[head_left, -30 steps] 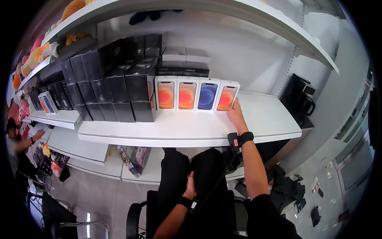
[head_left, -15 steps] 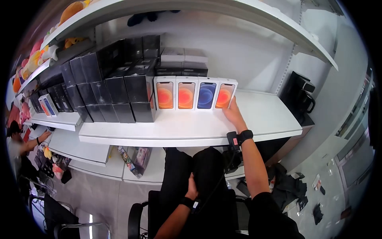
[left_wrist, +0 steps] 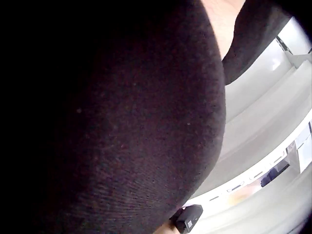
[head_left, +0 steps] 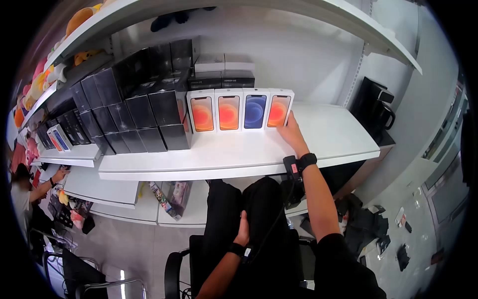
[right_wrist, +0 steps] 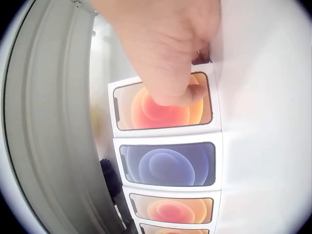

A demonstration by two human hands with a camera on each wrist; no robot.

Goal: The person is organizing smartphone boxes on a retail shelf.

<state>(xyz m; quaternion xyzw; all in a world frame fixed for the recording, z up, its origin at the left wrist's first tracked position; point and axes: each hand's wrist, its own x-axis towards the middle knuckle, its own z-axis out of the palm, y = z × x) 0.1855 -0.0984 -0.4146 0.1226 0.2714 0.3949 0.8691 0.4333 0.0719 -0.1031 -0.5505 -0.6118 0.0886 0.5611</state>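
Four white phone boxes stand upright side by side on the white shelf (head_left: 219,157). From the left, they show an orange-red picture (head_left: 202,114), another orange-red one (head_left: 229,112), a blue one (head_left: 255,111) and a third orange-red one (head_left: 278,110). My right hand (head_left: 294,137) grips the lower right edge of the rightmost box. In the right wrist view the thumb of that hand (right_wrist: 168,48) lies across the box front (right_wrist: 161,117), beside the blue-picture box (right_wrist: 168,165); its other fingers are mostly hidden. My left hand (head_left: 242,230) rests relaxed on my thigh.
Stacked black boxes (head_left: 169,107) stand left of the row, with white boxes (head_left: 239,62) on dark ones behind it. A black appliance (head_left: 373,107) is beyond the shelf's right end. An upper shelf (head_left: 348,15) overhangs. Another person's arm (head_left: 47,188) reaches in at the far left.
The rightmost box has moved left against the blue-picture box and leans less. My right hand has moved left with it. The head view has shifted slightly.
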